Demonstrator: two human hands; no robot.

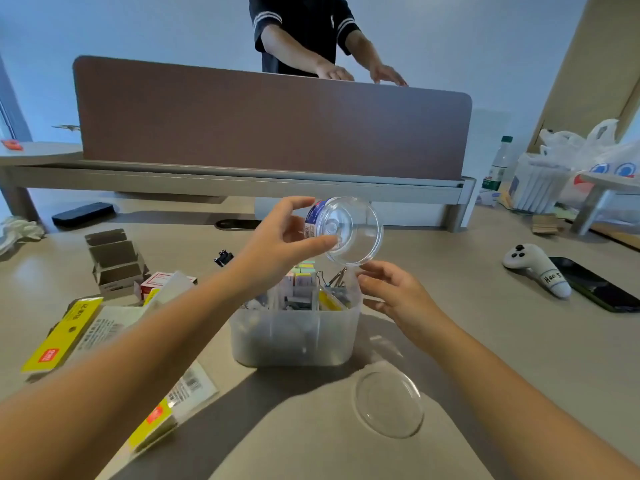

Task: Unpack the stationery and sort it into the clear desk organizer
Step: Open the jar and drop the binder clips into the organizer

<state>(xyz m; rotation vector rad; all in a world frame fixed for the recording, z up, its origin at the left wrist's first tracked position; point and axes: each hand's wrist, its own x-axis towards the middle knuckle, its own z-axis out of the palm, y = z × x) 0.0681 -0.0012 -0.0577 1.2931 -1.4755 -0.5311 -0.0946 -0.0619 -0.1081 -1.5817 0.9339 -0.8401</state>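
On the desk's left side lay the opened yellow packaging [62,336] and empty cardboard boxes [114,261], set aside, I judged, as already unpacked. At centre, my left hand [277,244] gripped a clear round tub [343,230] between thumb and fingers, tipped on its side with its mouth toward me above the clear desk organizer [294,330]; the tilt suited emptying its contents into a compartment, and the tub looked empty. The organizer stood directly below the grip, already holding binder clips [337,277] and coloured notes. My right hand [394,292] hovered open beside the organizer's right rim, holding nothing. The tub's lid [389,403] rested flat in front, near me.
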